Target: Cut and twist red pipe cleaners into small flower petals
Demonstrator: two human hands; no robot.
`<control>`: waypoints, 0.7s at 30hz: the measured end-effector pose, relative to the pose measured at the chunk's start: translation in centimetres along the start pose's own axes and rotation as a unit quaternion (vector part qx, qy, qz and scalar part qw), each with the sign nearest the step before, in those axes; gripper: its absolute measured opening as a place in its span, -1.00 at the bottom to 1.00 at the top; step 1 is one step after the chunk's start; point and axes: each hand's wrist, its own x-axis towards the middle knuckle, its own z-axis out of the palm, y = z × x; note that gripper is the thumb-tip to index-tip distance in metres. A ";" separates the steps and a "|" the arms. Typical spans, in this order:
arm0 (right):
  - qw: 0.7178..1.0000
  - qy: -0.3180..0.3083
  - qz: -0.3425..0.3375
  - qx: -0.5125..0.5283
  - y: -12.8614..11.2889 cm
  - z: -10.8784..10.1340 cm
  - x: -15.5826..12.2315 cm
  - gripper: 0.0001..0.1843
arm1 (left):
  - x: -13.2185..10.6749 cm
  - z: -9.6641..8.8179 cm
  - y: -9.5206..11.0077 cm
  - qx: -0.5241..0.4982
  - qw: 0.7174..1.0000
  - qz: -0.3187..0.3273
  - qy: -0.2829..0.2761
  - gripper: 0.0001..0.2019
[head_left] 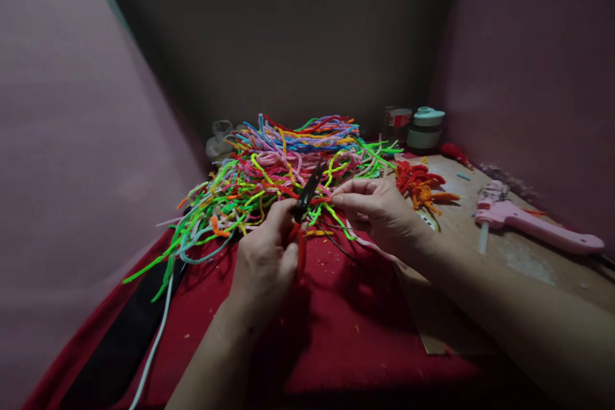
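Note:
My left hand [266,250] is closed round the red handles of a pair of pliers [307,192], whose dark jaws point up and away over the pile. My right hand [379,208] pinches a thin pipe cleaner strand [369,243] just right of the jaws, fingers pressed together. A big heap of pipe cleaners [288,166] in green, pink, yellow, blue and red lies right behind both hands on a red cloth [336,333].
A pink glue gun [528,221] lies at the right on a brown board [519,262]. Orange and red twisted pieces [420,186] sit beside my right hand. Round tape rolls or tins [425,128] stand at the back. Dark and pink walls close in all round.

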 end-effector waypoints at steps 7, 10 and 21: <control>1.000 -0.017 -0.021 -0.002 -0.3 -0.4 0.4 -0.86 | 0.2 0.6 -1.9 0.152 0.980 0.113 -0.067 -0.63; 1.000 -0.019 -0.016 -0.003 -0.2 -0.6 0.4 -0.86 | 0.4 0.4 -2.0 0.165 0.978 0.107 -0.076 -0.65; 0.999 -0.031 -0.014 0.016 0.0 -0.9 0.8 -0.87 | 0.4 0.2 -2.5 0.146 0.977 0.119 -0.096 -0.64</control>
